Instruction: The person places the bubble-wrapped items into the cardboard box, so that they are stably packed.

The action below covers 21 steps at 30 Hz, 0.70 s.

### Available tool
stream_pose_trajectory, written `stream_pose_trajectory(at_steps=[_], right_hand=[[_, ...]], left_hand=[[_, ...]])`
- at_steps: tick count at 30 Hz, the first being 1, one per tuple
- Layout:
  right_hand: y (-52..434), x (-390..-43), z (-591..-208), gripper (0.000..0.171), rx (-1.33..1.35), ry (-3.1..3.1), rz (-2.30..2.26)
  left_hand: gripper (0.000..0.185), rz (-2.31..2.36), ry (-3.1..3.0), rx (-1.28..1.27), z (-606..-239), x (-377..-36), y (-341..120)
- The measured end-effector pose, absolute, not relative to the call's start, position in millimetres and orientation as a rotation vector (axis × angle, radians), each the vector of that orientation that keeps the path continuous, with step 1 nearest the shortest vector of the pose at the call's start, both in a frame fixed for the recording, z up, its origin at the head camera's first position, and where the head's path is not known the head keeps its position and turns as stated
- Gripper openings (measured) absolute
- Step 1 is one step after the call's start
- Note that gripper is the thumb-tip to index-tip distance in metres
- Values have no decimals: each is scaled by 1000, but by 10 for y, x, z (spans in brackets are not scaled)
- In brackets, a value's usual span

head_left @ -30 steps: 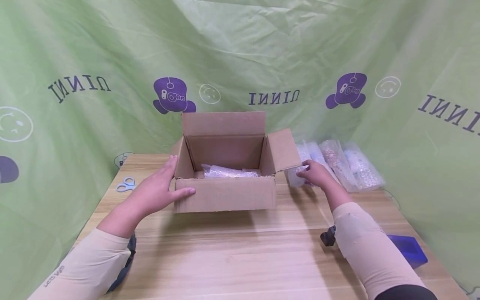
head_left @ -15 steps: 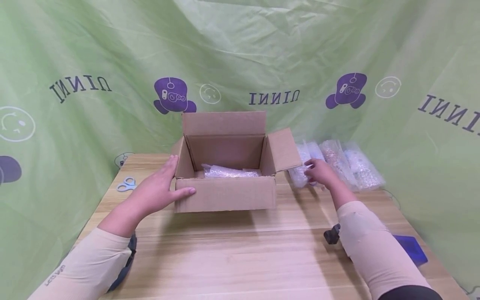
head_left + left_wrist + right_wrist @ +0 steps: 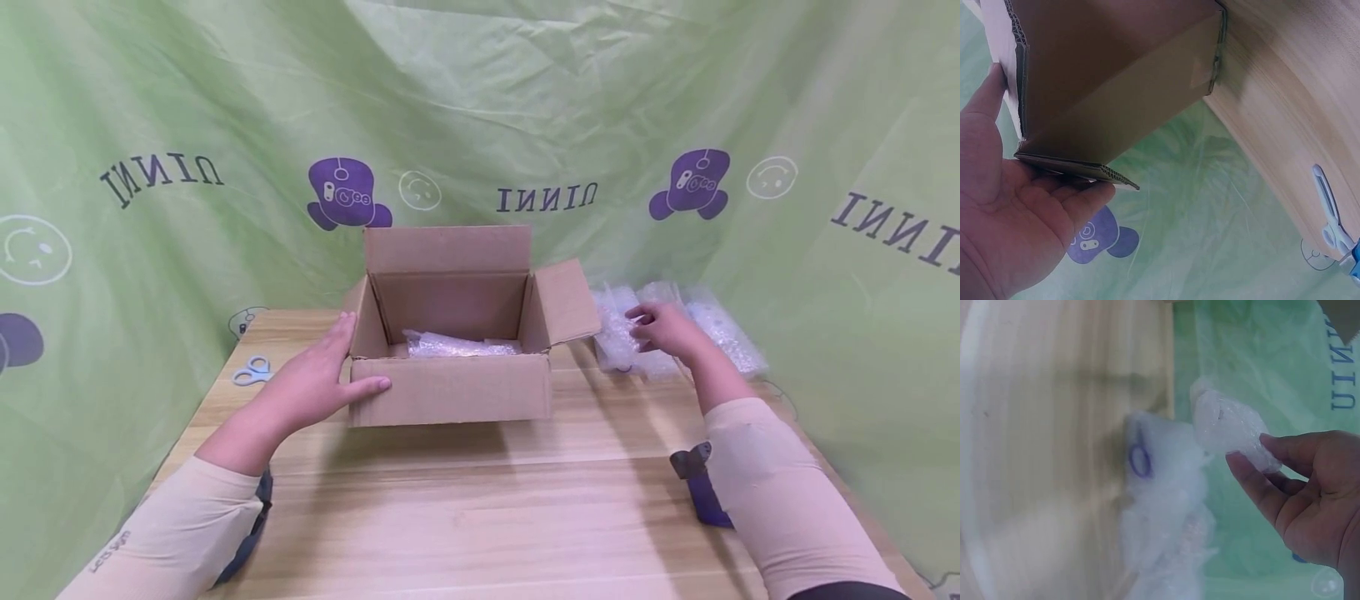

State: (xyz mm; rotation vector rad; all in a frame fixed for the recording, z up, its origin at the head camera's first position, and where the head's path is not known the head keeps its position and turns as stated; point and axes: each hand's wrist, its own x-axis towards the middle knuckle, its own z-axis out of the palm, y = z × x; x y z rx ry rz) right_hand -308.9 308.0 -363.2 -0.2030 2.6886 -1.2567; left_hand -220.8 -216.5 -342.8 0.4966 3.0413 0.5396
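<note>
Notably, the bubble-wrap packet (image 3: 1229, 428) was pinched between thumb and fingertips of the right hand (image 3: 663, 327), which had closed lightly round one end; the rest of the packet stuck out beyond the fingers, toward the box side of the grip. It sat at the near-left edge of the row of wrapped packets (image 3: 693, 333) lying on the wooden table (image 3: 480, 500), to the right of the cardboard box (image 3: 450, 367). Whether it had come clear of the table could not be told: the wrist view was blurred.

Change since one second earlier: the right hand had shifted rightward and further back, from the packet nearest the box flap to one deeper in the row. Judged from that, the hand had passed over the first packet and settled on another.

The left hand (image 3: 318, 383) was unchanged. It lay flat and spread against the box's left wall, thumb across the front corner, fingers straight along the side, gripping nothing, bracing only. The box stood open with flaps up, well left of the grip, and one wrapped packet inside (image 3: 457, 344) already rested on its floor.

Outward from there: blue scissors (image 3: 251, 369) lay at the far left table edge, and a dark blue object (image 3: 701, 492) showed beside the right forearm
</note>
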Motion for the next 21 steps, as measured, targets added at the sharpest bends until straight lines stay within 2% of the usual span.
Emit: stream_pose_trajectory(at_steps=[21], right_hand=[[3318, -2898, -2939, 40, -232, 2926, -1096]], left_hand=[[119, 559, 3042, 491, -3427, -2201, -2162]])
